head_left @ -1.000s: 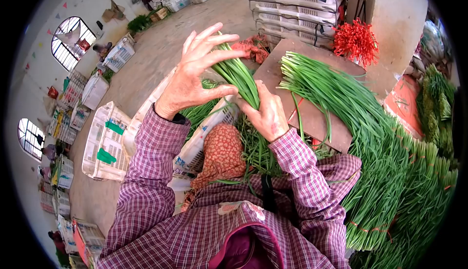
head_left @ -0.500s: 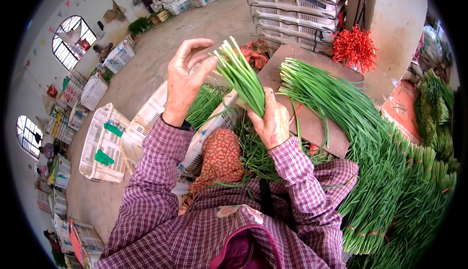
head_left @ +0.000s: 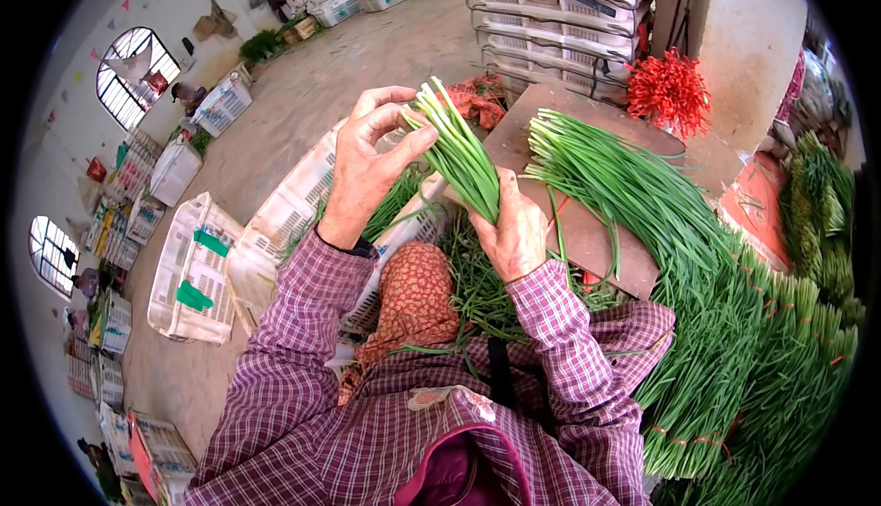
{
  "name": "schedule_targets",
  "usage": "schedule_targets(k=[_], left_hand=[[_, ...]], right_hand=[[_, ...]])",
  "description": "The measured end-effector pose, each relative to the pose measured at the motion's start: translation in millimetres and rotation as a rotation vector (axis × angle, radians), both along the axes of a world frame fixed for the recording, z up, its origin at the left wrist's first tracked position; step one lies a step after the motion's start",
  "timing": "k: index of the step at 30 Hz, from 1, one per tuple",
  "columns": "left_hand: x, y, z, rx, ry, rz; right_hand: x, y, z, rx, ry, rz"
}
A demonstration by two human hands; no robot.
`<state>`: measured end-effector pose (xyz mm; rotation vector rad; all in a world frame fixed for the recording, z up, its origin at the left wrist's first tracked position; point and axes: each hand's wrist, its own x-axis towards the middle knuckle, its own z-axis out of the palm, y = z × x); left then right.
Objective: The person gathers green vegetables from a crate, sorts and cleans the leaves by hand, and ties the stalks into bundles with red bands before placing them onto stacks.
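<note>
Head view: holds the green bunch point(head_left: 466, 166) in the right hand point(head_left: 514, 231), clamped between thumb and fingers at its lower part, pale ends tilted up toward the left hand point(head_left: 360, 171). Places the left fingers, curled, at the pale ends, with thumb tip close to index fingertip; cannot tell whether both press on a stalk. Suspends the bunch above loose greens point(head_left: 482, 290), just beside the brown board point(head_left: 601, 254). Shows a larger pile point(head_left: 624, 171) lying on the board, leaves draping over its right side toward tied bundles point(head_left: 798, 309). Includes red strips point(head_left: 668, 93) near the board's far edge and a white crate point(head_left: 262, 254) beside the left forearm.
</note>
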<state>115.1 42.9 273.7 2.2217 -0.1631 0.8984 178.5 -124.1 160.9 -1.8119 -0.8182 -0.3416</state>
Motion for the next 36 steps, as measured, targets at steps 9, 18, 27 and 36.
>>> schedule_targets(k=[9, 18, 27, 36], left_hand=[[-12, 13, 19, -0.273, 0.027, -0.041], [-70, 92, 70, -0.846, -0.138, -0.488], [-26, 20, 8, -0.016, 0.586, -0.149], [46, -28, -28, -0.832, 0.442, -0.854]], right_hand=[[7, -7, -3, 0.036, -0.015, -0.022], [52, -29, -43, 0.154, 0.308, 0.034], [48, -46, -17, 0.43, 0.926, 0.776], [6, -17, -6, 0.494, 1.259, 1.401]])
